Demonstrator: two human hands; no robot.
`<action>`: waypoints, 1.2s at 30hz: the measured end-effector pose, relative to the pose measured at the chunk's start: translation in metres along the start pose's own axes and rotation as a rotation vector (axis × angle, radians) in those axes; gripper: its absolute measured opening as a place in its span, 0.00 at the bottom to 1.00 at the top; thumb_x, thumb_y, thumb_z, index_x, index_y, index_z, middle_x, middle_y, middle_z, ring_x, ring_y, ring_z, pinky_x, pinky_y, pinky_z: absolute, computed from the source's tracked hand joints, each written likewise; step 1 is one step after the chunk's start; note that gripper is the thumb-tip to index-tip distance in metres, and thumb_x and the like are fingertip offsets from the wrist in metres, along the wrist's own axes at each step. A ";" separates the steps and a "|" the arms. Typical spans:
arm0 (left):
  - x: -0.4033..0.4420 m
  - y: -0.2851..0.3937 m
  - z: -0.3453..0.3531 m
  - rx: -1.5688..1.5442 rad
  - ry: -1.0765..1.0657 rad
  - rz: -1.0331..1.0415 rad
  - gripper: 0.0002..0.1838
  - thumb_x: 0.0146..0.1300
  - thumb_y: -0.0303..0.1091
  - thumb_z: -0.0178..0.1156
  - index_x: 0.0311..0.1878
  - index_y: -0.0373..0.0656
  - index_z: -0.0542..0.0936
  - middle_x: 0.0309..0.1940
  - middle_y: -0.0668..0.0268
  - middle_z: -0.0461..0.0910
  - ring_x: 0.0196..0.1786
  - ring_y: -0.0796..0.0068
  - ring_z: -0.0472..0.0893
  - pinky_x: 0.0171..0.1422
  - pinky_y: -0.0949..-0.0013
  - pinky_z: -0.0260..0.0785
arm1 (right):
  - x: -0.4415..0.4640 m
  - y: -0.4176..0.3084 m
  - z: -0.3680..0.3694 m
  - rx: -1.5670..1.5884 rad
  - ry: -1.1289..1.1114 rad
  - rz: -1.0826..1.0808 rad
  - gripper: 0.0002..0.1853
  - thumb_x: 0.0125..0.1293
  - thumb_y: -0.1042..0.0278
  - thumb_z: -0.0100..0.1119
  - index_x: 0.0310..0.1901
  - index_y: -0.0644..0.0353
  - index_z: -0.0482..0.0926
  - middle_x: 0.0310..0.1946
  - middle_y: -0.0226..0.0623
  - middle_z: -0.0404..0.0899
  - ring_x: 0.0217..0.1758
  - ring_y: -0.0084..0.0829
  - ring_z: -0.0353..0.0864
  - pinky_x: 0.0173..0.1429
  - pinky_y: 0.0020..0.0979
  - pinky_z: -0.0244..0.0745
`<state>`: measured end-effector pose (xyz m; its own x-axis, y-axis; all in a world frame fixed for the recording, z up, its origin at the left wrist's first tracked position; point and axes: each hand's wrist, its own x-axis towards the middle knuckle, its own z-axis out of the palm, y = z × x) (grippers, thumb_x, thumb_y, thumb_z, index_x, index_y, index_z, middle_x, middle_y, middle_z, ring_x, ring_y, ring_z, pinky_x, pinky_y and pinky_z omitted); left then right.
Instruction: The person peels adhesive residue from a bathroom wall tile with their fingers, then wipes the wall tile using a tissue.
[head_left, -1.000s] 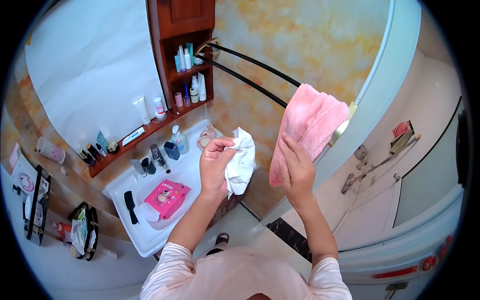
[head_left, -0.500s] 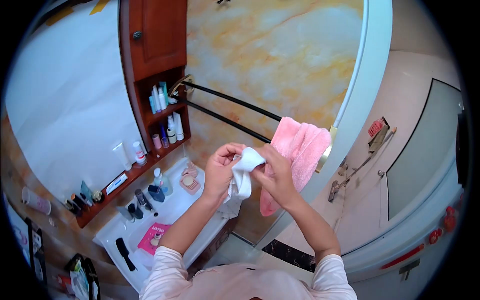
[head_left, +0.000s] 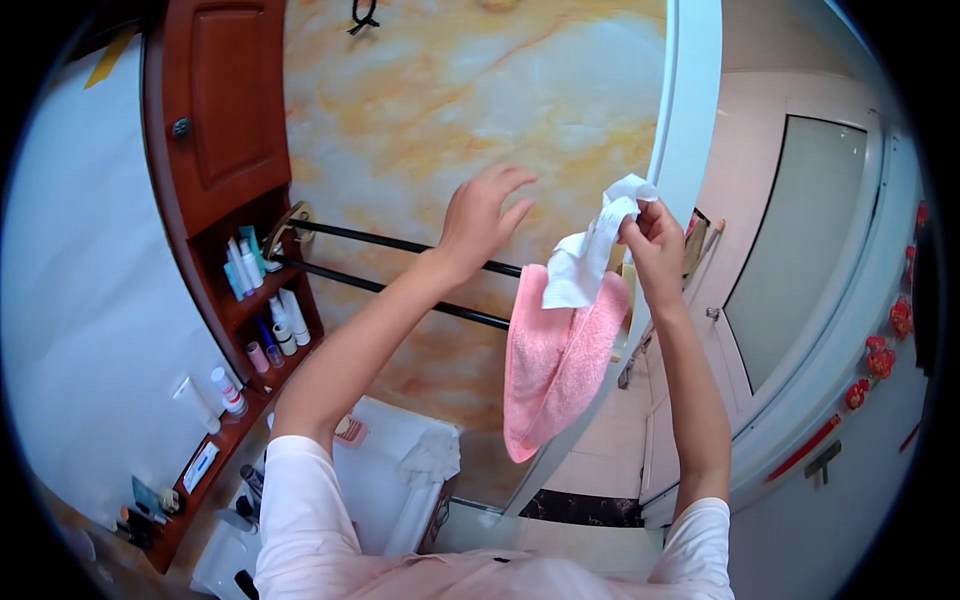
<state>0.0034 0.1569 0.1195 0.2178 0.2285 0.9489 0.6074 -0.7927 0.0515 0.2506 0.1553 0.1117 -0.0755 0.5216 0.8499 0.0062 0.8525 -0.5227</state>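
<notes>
My right hand [head_left: 657, 252] pinches a thin white cloth [head_left: 582, 262], which hangs loosely to the left from the fingers. Its lower end overlaps a pink towel [head_left: 560, 375] in the view; whether they touch I cannot tell. The towel drapes over the right end of a black double-bar towel rack [head_left: 400, 290]. My left hand [head_left: 482, 222] is raised in front of the marbled wall, above the bars. Its fingers are apart and nothing is in them.
A crumpled white cloth [head_left: 432, 460] lies on the corner of the white sink [head_left: 385, 515]. Bottles and tubes fill the brown shelf cabinet [head_left: 235, 318] at the left. To the right are a pale door frame [head_left: 683, 110] and a glass-paned door [head_left: 800, 240].
My left hand has let go of the white cloth and moved up. My right hand has carried the cloth up and right, and it now hangs more unfolded. The view has shifted right.
</notes>
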 end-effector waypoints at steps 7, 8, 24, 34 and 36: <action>0.060 -0.039 0.042 0.122 0.119 0.219 0.11 0.58 0.24 0.66 0.45 0.38 0.83 0.43 0.56 0.79 0.43 0.54 0.80 0.46 0.60 0.73 | 0.036 0.032 -0.020 0.017 -0.009 -0.054 0.08 0.69 0.78 0.56 0.48 0.66 0.78 0.39 0.26 0.81 0.42 0.15 0.80 0.47 0.20 0.74; 0.060 -0.041 0.043 0.132 0.118 0.238 0.10 0.58 0.23 0.66 0.44 0.38 0.82 0.41 0.57 0.79 0.42 0.54 0.80 0.46 0.60 0.73 | 0.038 0.034 -0.019 0.028 -0.006 -0.066 0.08 0.69 0.78 0.57 0.48 0.66 0.78 0.39 0.27 0.81 0.42 0.15 0.80 0.47 0.20 0.74; 0.052 -0.044 0.054 -0.019 0.198 0.112 0.07 0.58 0.19 0.66 0.39 0.35 0.81 0.37 0.59 0.78 0.36 0.64 0.79 0.39 0.67 0.71 | 0.084 0.025 -0.002 -0.474 0.166 -0.522 0.11 0.61 0.81 0.58 0.46 0.63 0.77 0.33 0.41 0.76 0.30 0.35 0.79 0.35 0.32 0.73; 0.058 -0.038 0.061 0.039 0.240 0.199 0.07 0.54 0.20 0.65 0.35 0.35 0.77 0.33 0.57 0.76 0.39 0.54 0.77 0.42 0.58 0.70 | 0.085 0.034 0.016 -1.004 -0.090 -0.991 0.10 0.55 0.75 0.58 0.40 0.66 0.75 0.43 0.42 0.73 0.42 0.40 0.76 0.45 0.36 0.75; 0.059 -0.040 0.061 0.018 0.230 0.177 0.07 0.55 0.20 0.65 0.34 0.35 0.76 0.33 0.57 0.75 0.39 0.52 0.76 0.42 0.57 0.70 | 0.063 0.041 0.014 -1.010 -0.199 -0.976 0.12 0.54 0.74 0.59 0.40 0.67 0.75 0.43 0.42 0.72 0.43 0.39 0.75 0.46 0.34 0.74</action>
<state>0.0389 0.2368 0.1548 0.1434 -0.0482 0.9885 0.5897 -0.7979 -0.1244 0.2321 0.2224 0.1430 -0.5998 -0.2228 0.7685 0.5638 0.5638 0.6035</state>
